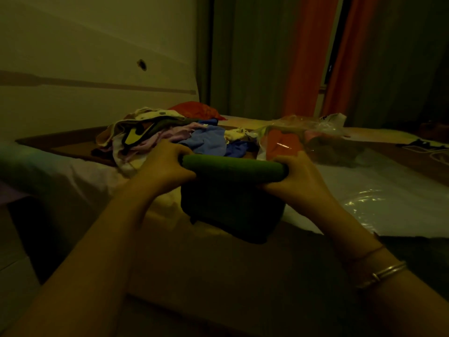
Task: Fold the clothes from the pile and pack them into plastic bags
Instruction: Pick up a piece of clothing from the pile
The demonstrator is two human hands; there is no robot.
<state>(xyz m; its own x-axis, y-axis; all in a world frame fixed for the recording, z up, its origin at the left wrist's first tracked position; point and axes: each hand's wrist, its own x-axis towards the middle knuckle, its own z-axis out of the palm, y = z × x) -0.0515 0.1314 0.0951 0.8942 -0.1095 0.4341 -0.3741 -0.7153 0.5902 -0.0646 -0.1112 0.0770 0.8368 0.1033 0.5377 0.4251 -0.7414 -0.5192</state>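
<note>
I hold a folded dark green garment (233, 190) up in front of me above the bed's near edge. My left hand (165, 164) grips its top fold at the left end and my right hand (298, 173) grips the right end; the rest hangs down between them. Behind it lies a pile of mixed clothes (170, 135), blue, pink, white and yellow. To the right of the pile sits a clear plastic bag (303, 139) with orange and other folded clothes inside.
A white bed sheet (364, 190) covers the mattress, with a flat shiny plastic bag (364, 203) on it at the right. A red item (196, 110) lies behind the pile. The headboard wall is at the left, orange curtains at the back.
</note>
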